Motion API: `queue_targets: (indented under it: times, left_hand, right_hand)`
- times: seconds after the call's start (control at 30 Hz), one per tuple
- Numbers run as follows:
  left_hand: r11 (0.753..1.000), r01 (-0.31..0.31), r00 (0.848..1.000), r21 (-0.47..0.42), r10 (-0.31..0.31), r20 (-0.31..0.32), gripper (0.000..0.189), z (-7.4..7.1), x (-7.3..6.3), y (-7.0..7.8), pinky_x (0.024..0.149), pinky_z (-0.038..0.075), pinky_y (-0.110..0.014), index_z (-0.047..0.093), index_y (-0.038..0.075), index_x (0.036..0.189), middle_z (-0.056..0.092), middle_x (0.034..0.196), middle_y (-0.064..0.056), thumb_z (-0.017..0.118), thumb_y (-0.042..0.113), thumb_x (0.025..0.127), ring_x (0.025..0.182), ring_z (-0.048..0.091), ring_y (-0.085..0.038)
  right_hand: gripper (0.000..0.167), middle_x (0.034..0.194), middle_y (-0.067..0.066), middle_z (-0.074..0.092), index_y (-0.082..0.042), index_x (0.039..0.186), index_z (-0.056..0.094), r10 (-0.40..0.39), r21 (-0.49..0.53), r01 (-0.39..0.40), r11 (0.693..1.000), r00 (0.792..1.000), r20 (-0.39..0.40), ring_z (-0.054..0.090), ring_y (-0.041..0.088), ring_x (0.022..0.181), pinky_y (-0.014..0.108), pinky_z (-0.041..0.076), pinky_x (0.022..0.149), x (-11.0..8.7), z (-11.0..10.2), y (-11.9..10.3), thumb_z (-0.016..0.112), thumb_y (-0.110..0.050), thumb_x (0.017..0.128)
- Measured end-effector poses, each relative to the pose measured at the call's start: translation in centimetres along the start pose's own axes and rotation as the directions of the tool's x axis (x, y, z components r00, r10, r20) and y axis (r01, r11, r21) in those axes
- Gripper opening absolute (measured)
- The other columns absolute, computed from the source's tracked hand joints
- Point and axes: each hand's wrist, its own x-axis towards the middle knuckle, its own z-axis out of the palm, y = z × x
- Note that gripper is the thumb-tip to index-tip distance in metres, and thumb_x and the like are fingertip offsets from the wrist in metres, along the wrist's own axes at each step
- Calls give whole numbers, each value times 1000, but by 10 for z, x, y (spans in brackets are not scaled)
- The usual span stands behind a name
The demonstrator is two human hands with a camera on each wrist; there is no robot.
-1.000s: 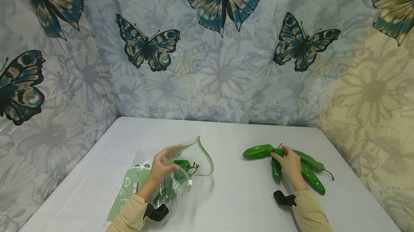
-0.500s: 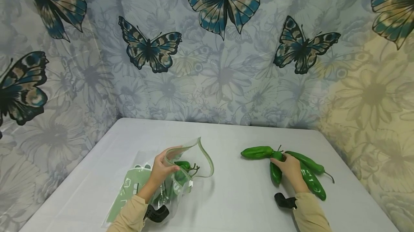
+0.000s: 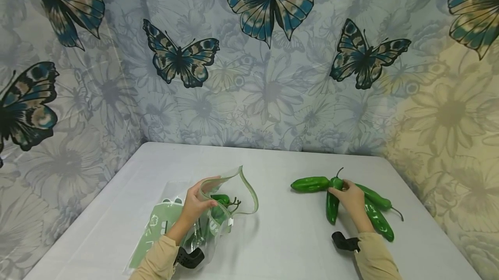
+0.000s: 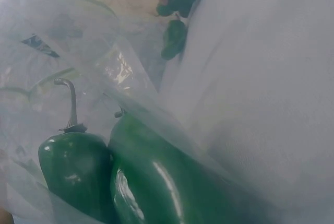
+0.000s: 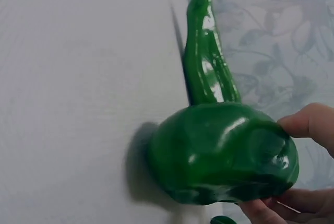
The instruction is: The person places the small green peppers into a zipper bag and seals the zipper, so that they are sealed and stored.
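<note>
While the left hand (image 3: 198,202) grips the bag (image 3: 255,193) by its rim at lower left — apparently to keep the mouth wide over the peppers inside (image 3: 220,199) — the right hand (image 3: 352,200) pinches one pepper (image 5: 222,148) near its stem end, lower right, perhaps for firmest hold.

green pepper (image 3: 332,206) — glossy, pinched, stem-end far | clear bag (image 3: 242,187) — gaping, peppers (image 3: 221,199) inside
</note>
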Motion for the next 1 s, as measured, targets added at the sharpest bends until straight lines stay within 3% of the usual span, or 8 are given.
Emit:
queue_targets:
  times: [0.23,0.4,0.5,0.73,0.87,1.0]
  left_hand:
    - [1000,-4,1000,11,4,-4,74,0,0,0,89,41,-27,43,-25,109,50,112,-32,65,37,75,109,50,-17]
    - [1000,-13,1000,4,13,-2,73,0,0,0,89,41,-27,43,-25,109,51,112,-31,65,37,76,109,50,-17]
    - [1000,-11,1000,-5,11,-3,73,0,0,0,89,41,-27,43,-25,109,50,112,-31,65,36,76,109,50,-17]
    - [1000,0,1000,-13,0,-1,73,0,0,1,88,42,-28,42,-25,110,51,113,-29,66,35,76,109,50,-17]
    - [1000,2,1000,-14,-2,0,73,0,0,2,88,42,-28,43,-24,110,52,114,-27,66,36,75,109,50,-17]
    - [1000,-1,1000,-11,1,2,73,-1,0,0,89,41,-27,43,-24,110,51,113,-29,65,36,76,109,50,-18]
  right_hand:
    - [66,117,34,44,16,124,39,93,114,-95,989,995,24,43,45,106,51,39,84,-2,-5,-10,65,-27,81]
    - [63,119,31,43,12,125,39,86,228,-85,970,996,4,43,42,107,50,39,85,-4,-8,-18,66,-25,81]
    - [65,120,29,44,8,125,41,61,281,-47,959,997,-42,45,40,107,48,41,83,3,-2,-7,69,-27,79]
    - [65,118,11,52,-7,123,49,-25,246,68,967,985,-172,53,19,97,33,47,75,39,24,51,72,-42,73]
    - [60,108,7,57,-11,118,54,-93,344,180,922,963,-253,55,14,88,20,48,69,44,29,55,76,-39,70]
    - [51,99,2,59,-13,111,58,-153,378,274,884,935,-320,56,12,82,13,47,63,45,29,52,78,-34,69]
